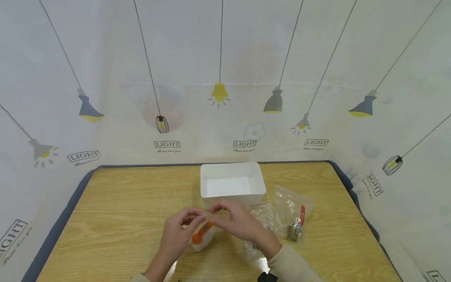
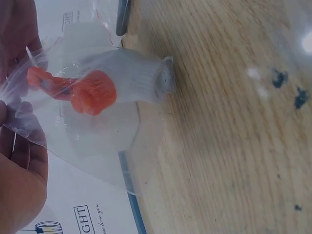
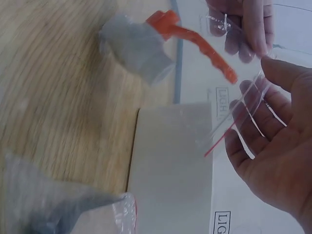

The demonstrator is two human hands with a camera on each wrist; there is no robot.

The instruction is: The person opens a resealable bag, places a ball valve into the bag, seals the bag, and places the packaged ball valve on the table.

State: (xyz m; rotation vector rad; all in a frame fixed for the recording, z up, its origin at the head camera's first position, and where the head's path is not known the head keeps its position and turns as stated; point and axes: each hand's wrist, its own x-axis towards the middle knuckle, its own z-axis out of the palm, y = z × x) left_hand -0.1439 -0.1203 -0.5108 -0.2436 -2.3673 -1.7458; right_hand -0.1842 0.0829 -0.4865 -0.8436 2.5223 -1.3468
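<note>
A clear zip bag hangs upright over the table, holding a white plastic valve with an orange handle. Fingers and thumb of my left hand pinch the bag's top edge. On the other side of that edge, my right hand pinches it too, with the two hands' fingertips close together. In the right wrist view, the red seal line runs by the right fingers. Whether the seal is parted I cannot tell.
Behind the hands stands a white plastic bin. To the right lie a clear bag with a red-handled metal valve and another clear bag, partly under my right forearm. All rest on a wooden table before a printed wall cloth.
</note>
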